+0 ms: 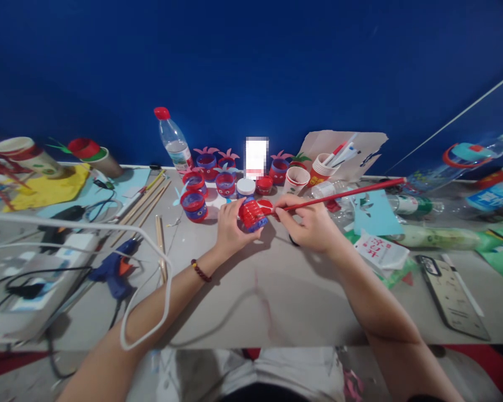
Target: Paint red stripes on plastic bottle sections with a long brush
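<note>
My left hand [230,226] is closed around a small cup painted red and blue [250,215], tilted on its side just above the table. In my right hand [304,220] is a long red paintbrush [347,192], pinched near its tip. The brush end meets the cup's red side or lies very close to it. Behind the cup stand a white-lidded jar [246,188] and a small red pot [264,184]. Several red and purple painted cups with paper leaves, one a red-rimmed cup with eyes [194,206], are grouped to the left and behind.
A clear bottle with a red cap [174,139] stands at the back. To the left lie a blue glue gun [117,268], wooden sticks and a white power strip [62,268]; a white cable loops over my left forearm. Paper cups, plastic bottles and a phone [450,296] are on the right.
</note>
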Demonstrator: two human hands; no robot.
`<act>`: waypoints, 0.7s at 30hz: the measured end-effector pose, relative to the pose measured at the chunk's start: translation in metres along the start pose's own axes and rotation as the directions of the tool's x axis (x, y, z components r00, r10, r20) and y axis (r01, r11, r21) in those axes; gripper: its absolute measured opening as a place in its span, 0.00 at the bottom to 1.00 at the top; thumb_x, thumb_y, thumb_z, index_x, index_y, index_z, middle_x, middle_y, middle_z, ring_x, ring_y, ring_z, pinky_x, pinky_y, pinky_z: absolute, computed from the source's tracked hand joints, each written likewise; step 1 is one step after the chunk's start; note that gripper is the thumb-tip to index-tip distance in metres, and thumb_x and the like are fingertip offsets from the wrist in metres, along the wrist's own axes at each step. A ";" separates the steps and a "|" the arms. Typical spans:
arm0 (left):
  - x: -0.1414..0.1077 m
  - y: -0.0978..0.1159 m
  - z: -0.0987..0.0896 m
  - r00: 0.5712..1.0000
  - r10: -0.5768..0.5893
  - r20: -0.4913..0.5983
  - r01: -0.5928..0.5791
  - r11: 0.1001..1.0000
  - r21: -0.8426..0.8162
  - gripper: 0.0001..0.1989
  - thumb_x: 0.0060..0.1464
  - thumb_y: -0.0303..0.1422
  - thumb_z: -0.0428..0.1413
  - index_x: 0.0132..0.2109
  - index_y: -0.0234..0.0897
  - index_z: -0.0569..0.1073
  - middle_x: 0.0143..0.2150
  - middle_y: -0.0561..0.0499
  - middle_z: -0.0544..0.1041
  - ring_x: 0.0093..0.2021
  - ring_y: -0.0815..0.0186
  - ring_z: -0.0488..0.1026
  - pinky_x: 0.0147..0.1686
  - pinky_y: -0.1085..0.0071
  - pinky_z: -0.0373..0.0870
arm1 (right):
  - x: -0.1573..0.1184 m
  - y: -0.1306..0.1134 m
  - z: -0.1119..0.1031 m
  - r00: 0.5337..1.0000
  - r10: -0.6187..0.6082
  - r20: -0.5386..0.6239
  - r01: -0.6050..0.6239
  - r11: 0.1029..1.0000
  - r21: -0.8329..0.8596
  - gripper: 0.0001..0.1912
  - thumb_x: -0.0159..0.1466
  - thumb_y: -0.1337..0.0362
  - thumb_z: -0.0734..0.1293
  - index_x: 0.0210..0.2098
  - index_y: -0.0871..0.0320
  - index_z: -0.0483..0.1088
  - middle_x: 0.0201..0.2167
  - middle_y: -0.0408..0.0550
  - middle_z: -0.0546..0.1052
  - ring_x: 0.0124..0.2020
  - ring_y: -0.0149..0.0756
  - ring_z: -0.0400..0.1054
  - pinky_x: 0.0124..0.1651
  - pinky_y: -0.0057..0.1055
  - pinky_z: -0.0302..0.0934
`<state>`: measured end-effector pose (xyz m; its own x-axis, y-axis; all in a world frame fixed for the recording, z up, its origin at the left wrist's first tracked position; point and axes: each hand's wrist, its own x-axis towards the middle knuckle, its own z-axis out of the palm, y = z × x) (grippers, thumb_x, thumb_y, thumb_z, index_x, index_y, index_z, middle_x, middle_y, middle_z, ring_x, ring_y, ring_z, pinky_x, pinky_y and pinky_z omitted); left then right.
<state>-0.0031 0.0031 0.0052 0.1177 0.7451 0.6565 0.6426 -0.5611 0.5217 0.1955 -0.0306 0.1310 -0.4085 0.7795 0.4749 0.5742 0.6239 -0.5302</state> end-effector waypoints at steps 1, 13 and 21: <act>0.000 0.000 0.000 1.000 0.009 -0.007 -0.009 1.000 -0.004 0.40 0.41 0.43 0.68 0.60 0.37 0.65 0.54 0.40 0.74 0.51 0.50 0.70 0.52 0.52 0.67 | 0.000 0.000 0.000 1.000 0.001 0.011 -0.001 1.000 -0.002 0.07 0.67 0.67 0.60 0.34 0.56 0.69 0.33 0.48 0.79 0.31 0.36 0.71 0.37 0.34 0.65; -0.001 0.001 0.001 0.999 -0.011 0.030 0.010 1.000 0.018 0.41 0.40 0.44 0.68 0.61 0.39 0.65 0.54 0.41 0.75 0.51 0.49 0.70 0.54 0.51 0.66 | -0.001 -0.002 0.001 0.999 0.007 0.049 -0.006 1.000 -0.008 0.06 0.65 0.69 0.61 0.35 0.55 0.69 0.32 0.47 0.79 0.31 0.37 0.72 0.37 0.34 0.66; 0.000 -0.001 0.002 1.000 -0.008 -0.001 0.008 1.000 0.011 0.40 0.40 0.43 0.68 0.60 0.38 0.65 0.53 0.41 0.75 0.51 0.50 0.70 0.52 0.52 0.67 | 0.000 0.000 0.002 0.998 -0.005 0.064 0.004 1.000 0.011 0.07 0.65 0.69 0.60 0.35 0.55 0.70 0.33 0.47 0.79 0.30 0.36 0.72 0.37 0.34 0.67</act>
<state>-0.0025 0.0043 0.0033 0.1120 0.7495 0.6525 0.6516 -0.5511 0.5212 0.1938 -0.0311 0.1295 -0.4560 0.7785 0.4313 0.5646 0.6277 -0.5359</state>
